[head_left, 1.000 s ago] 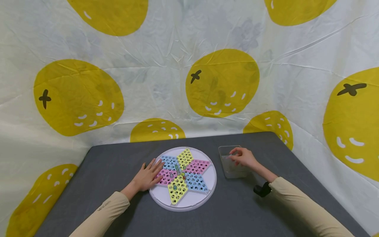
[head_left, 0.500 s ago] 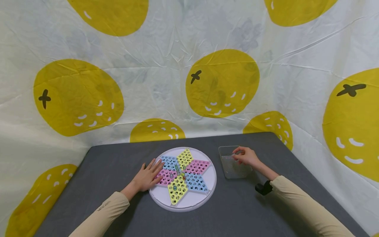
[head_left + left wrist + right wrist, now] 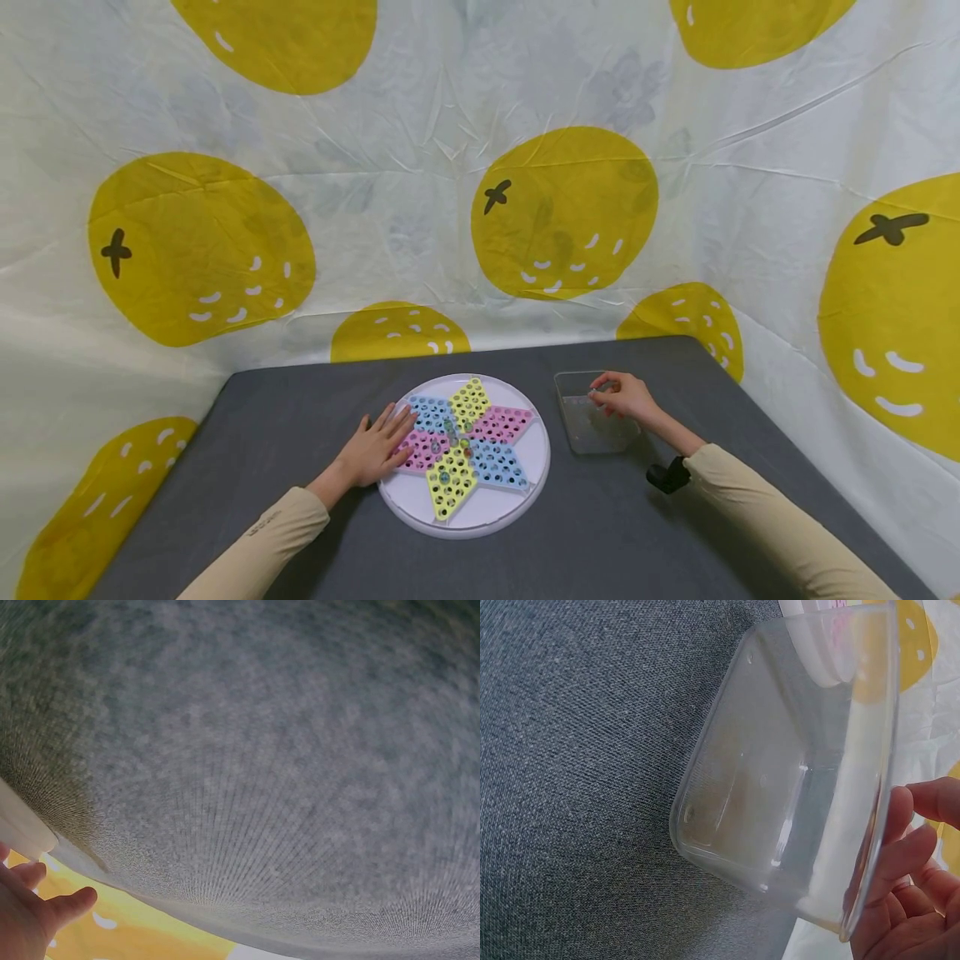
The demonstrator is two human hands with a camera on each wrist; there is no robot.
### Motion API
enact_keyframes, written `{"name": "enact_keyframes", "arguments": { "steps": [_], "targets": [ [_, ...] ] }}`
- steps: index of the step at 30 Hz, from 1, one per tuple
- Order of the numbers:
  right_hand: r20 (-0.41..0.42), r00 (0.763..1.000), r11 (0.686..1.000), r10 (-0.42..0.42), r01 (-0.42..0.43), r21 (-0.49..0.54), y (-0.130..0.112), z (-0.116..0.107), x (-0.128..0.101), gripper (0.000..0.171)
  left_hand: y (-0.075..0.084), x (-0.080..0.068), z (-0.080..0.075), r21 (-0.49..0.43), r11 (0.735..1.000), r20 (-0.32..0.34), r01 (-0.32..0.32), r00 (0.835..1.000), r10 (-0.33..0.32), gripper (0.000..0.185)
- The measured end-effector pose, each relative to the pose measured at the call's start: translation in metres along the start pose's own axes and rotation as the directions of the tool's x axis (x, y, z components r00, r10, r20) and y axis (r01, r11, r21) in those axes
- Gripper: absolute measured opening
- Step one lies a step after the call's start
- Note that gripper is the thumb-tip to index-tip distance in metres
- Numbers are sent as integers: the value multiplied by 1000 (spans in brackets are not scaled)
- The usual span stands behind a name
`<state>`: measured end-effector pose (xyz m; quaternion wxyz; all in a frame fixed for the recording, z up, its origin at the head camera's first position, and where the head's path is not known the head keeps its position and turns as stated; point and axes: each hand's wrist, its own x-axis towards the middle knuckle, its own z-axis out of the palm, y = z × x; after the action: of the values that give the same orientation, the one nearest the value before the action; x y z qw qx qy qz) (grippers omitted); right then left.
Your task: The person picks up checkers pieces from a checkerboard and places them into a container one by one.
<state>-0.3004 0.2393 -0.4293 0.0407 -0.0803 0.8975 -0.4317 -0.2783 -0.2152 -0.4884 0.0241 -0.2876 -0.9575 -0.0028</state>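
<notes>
A round white game board [image 3: 465,521] with a six-pointed star of blue, yellow and pink hole fields lies mid-table. A few marbles [image 3: 452,431] sit in holes near its centre. My left hand [image 3: 371,450] rests flat on the board's left edge, fingers straight. A clear, seemingly empty plastic container [image 3: 592,429] stands right of the board. My right hand [image 3: 626,398] hovers at its far right rim with fingers curled. The right wrist view shows the container [image 3: 765,795] close up and my fingers [image 3: 907,855] beside its rim. Anything pinched between them is hidden.
A dark grey cloth [image 3: 300,417] covers the table, filling the left wrist view [image 3: 262,750]. White fabric with large yellow fruit prints [image 3: 562,208] hangs close behind and on both sides. A black device [image 3: 666,477] is strapped at my right wrist.
My right hand has drawn back slightly to the right over the container and its fingers have curled in. The left hand and the board have stayed put.
</notes>
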Motion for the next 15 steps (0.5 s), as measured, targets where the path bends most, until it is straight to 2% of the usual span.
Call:
{"name": "enact_keyframes", "arguments": {
  "steps": [15],
  "targets": [
    [1, 1000, 1000, -11, 11, -2, -2, -2, -3, 29, 0, -1, -1, -11, 1000, 8, 3, 1000, -3, 62]
  ]
}}
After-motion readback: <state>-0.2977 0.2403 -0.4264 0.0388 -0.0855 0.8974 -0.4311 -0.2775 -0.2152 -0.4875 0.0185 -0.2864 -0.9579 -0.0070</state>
